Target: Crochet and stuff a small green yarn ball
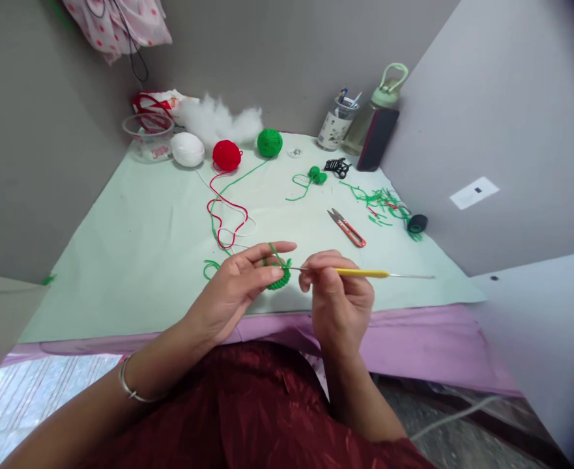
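Between the thumb and fingers of my left hand [240,280] is a small round green crochet piece [279,279], partly hidden by the fingers. Green yarn passes over the raised index finger. My right hand [340,299] grips a crochet hook [365,272] by its yellow handle, and its thin metal tip points left and meets the top edge of the crochet piece. A strand runs from the left hand back to a green yarn ball [270,142]. Beside that ball sit a red yarn ball [227,155] and a white yarn ball [187,150].
Orange-handled thread snips [347,228] lie to the right, near green yarn scraps [377,198] and a black roll [417,224]. Behind are white stuffing [221,120], a clear tub [148,140], a pen cup [336,125], a bottle [365,124] and a dark phone [378,140]. Walls enclose the table.
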`<state>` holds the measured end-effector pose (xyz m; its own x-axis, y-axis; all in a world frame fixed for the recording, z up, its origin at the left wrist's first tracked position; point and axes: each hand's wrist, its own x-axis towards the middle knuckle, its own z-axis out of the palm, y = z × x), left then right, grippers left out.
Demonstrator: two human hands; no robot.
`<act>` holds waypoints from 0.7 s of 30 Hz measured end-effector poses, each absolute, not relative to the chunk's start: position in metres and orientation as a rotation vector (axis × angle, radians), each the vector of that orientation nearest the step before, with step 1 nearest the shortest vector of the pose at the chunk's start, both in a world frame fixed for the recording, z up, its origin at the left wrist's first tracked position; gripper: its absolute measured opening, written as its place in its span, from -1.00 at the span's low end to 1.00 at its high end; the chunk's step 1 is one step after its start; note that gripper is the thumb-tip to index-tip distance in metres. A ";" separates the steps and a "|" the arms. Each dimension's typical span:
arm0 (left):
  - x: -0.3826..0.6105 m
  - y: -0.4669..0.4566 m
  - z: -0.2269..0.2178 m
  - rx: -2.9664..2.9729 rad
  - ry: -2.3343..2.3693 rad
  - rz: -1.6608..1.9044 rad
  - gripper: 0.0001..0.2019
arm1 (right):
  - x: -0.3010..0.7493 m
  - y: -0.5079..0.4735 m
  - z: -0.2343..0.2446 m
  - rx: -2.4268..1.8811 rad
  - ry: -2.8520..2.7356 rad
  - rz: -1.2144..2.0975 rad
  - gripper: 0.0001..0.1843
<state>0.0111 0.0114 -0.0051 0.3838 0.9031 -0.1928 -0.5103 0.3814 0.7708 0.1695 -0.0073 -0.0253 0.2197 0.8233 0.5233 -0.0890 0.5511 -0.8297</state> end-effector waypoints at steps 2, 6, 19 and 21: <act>0.012 0.009 -0.004 0.762 0.702 1.028 -0.70 | 0.169 -0.005 -0.026 -0.769 -1.232 0.748 -0.84; 0.014 0.006 -0.001 0.810 0.738 1.046 -0.68 | 0.168 -0.004 -0.027 -0.803 -1.282 0.722 -0.84; 0.008 0.011 -0.003 0.563 0.589 0.864 -0.57 | 0.172 0.004 -0.027 -0.792 -0.963 1.087 -0.79; 0.007 0.011 -0.001 0.550 0.564 0.849 -0.60 | 0.174 0.006 -0.026 -0.832 -0.929 1.139 -0.74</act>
